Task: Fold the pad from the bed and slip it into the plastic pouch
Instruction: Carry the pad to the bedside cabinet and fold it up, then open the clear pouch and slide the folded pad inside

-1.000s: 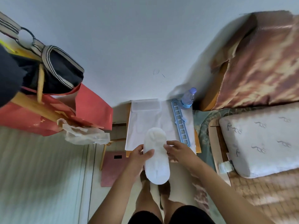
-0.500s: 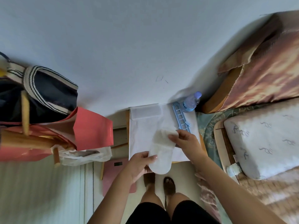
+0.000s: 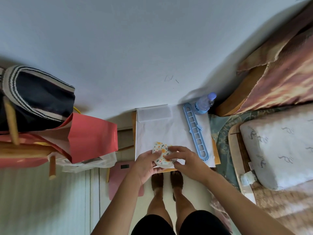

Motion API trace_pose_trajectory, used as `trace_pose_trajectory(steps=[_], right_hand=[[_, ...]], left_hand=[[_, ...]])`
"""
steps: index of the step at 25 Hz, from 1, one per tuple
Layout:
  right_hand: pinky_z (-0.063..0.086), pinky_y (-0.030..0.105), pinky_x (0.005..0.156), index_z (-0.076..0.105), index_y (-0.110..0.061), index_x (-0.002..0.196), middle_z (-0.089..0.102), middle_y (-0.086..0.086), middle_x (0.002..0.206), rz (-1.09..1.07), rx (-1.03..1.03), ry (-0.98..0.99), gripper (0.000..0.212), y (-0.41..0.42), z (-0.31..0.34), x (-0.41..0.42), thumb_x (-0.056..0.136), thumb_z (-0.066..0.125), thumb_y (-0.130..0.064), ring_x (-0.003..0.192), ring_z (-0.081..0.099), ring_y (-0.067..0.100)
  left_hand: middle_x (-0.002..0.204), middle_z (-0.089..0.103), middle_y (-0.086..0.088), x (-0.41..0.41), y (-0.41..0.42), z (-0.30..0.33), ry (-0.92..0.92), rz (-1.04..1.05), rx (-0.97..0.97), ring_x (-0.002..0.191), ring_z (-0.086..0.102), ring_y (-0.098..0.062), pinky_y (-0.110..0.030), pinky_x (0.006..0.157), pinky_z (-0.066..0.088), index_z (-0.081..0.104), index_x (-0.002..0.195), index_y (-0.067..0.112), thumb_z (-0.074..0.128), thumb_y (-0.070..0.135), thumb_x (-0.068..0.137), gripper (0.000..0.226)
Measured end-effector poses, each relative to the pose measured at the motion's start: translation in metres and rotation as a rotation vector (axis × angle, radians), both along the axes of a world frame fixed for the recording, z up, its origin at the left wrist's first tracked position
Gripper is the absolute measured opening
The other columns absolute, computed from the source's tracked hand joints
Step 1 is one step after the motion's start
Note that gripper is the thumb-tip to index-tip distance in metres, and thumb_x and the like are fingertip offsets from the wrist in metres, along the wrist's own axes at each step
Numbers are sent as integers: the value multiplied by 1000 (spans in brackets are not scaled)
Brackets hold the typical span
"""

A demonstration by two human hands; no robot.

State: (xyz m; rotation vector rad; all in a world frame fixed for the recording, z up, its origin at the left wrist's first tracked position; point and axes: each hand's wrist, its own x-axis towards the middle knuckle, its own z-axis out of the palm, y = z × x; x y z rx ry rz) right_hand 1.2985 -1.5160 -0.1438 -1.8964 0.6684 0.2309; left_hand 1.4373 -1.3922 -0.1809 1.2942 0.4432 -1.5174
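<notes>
The pad (image 3: 160, 150) is folded over, its flower-printed backing facing up and a white edge showing below. It is held over the near edge of a small table. My left hand (image 3: 146, 164) grips it from the left with the thumb on top. My right hand (image 3: 185, 160) pinches its right side with fingertips on the fold. A clear plastic pouch (image 3: 154, 114) lies flat at the table's far left corner, apart from both hands.
White paper (image 3: 169, 133) covers the table. A blue slotted hanger (image 3: 196, 133) and a water bottle (image 3: 204, 103) lie on its right side. The bed with a pillow (image 3: 277, 150) is at right. Red bags (image 3: 91, 136) hang at left; a pink scale (image 3: 118, 180) lies on the floor.
The long white pad, held flat a second ago, has been folded over on itself, so its printed backing now shows. Both hands have closed in around it.
</notes>
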Motion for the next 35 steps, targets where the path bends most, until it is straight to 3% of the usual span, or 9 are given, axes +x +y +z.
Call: trace_pose_trajectory(steps=[3,5,9,11,17,22,27,32,35], right_hand=[[37,23,104,65,-30,113,38,-18,141,-107,117,53,31,-1,-15,-3,89,54,-14,125,33,-3],[42,24,98,58,-25,119,48,-11,135,-353,129,70,28,-5,-35,3,91,56,-21,117,43,3],[58,26,70,58,-14,112,70,3,101,-768,670,238,27,-15,-92,21,87,65,-23,88,68,15],[59,26,65,62,-12,102,72,5,94,-810,721,302,18,-17,-126,26,85,67,-16,84,70,18],[58,36,72,64,-12,84,70,11,94,-787,405,412,4,-16,-209,51,84,66,-9,85,66,26],[44,21,58,57,-11,117,65,4,98,-593,148,462,30,-10,-226,64,87,62,-14,79,59,16],[49,35,90,45,-21,131,54,5,130,-330,-93,423,41,-26,-217,67,91,54,-16,113,54,21],[26,46,113,29,-15,143,22,16,155,209,-664,109,59,-88,-219,131,91,56,-15,143,20,32],[17,47,116,15,-17,147,10,16,158,460,-798,199,66,-107,-236,163,93,52,-18,146,8,31]], left_hand=[[115,66,-14,-4,-4,-14,-75,-33,30,106,63,-30,-38,72,58,61,109,8,63,9,87,22],[117,66,-13,-2,-7,-29,-89,-38,37,110,60,-31,-42,83,55,61,104,13,63,10,87,18],[121,63,-10,0,-19,-72,-219,-131,118,111,60,-30,-47,98,51,56,115,12,66,13,85,31],[125,60,-10,0,-26,-101,-386,-235,202,112,60,-29,-43,95,54,51,119,10,66,18,86,37],[124,62,-8,-3,-37,-175,-817,-511,389,107,64,-25,-34,84,58,51,125,11,61,30,89,41],[134,48,-6,-10,-42,-195,-981,-695,473,113,59,-19,-29,85,56,39,136,16,53,26,93,47],[135,51,-5,5,-33,-189,-1086,-714,457,113,59,-17,-23,79,54,36,138,18,50,27,95,46],[137,54,-10,56,-57,-189,-709,-306,304,118,57,-24,-29,92,50,45,134,13,51,26,95,42],[135,54,-17,73,-75,-194,-472,-81,205,115,59,-27,-35,97,49,44,134,7,56,24,93,46]])
